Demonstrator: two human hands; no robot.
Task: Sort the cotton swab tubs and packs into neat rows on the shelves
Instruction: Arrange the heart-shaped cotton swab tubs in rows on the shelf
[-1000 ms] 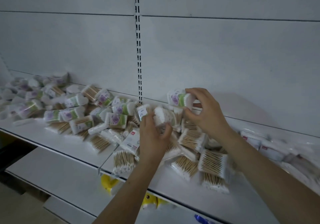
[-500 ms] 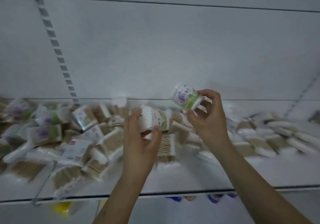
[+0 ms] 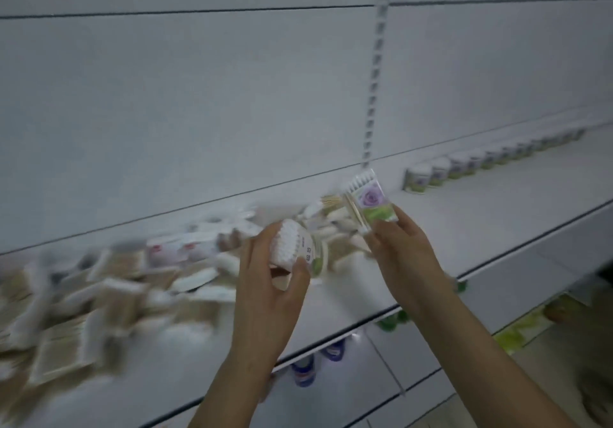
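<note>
My left hand (image 3: 268, 291) grips a round swab tub (image 3: 300, 250) lying on its side, white tips showing. Held up beside it in my right hand (image 3: 403, 255) is a second tub (image 3: 370, 200) with a purple rose and green label. Both hands hover above the white shelf (image 3: 447, 228). A blurred heap of swab packs (image 3: 109, 281) covers the shelf to the left and behind the hands. At the right, a neat row of upright tubs (image 3: 471, 164) runs along the back wall.
The white back panel has a slotted upright (image 3: 374, 72) above the right hand. Below the shelf edge, blue-capped bottles (image 3: 303, 373) and green items (image 3: 391, 321) sit on lower shelves.
The view has swung to the right, bringing the row of upright tubs into sight. Both hands have lifted their tubs off the heap and carried them rightward.
</note>
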